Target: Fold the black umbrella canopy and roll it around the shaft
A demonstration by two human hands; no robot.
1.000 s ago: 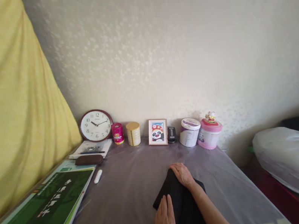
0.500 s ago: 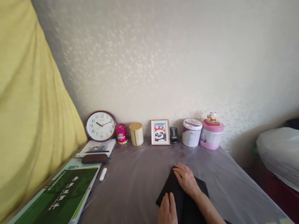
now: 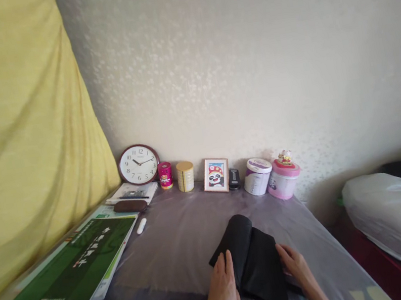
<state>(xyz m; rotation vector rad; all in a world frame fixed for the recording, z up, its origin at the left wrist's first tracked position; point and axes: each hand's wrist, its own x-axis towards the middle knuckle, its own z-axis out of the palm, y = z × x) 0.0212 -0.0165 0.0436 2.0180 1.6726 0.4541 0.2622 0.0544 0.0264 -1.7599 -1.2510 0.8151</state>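
A folded piece of black cloth (image 3: 261, 268) lies near the front of the table, its left part bulging up in a rounded fold and its right part spread flatter. My left hand (image 3: 224, 292) rests on the lower left of the cloth, fingers stretched out and lying along it; the thumb is hard to make out. At the cloth's right edge, my right hand (image 3: 296, 264) has its bent fingers closed on the border. The fingertips under that edge are hidden.
A green booklet (image 3: 77, 268) on papers, a brown case (image 3: 130, 206) and a white stick-like object (image 3: 141, 226) lie left. Along the wall stand a clock (image 3: 139, 164), a pink tin (image 3: 165, 175), a yellow-lidded can (image 3: 185, 176), a picture frame (image 3: 216, 175) and two tubs (image 3: 257, 176).
My right hand has moved from the top of the cloth down to its right edge. The cloth's middle has risen into a fold and its right part has opened out. My left hand stays nearly put.
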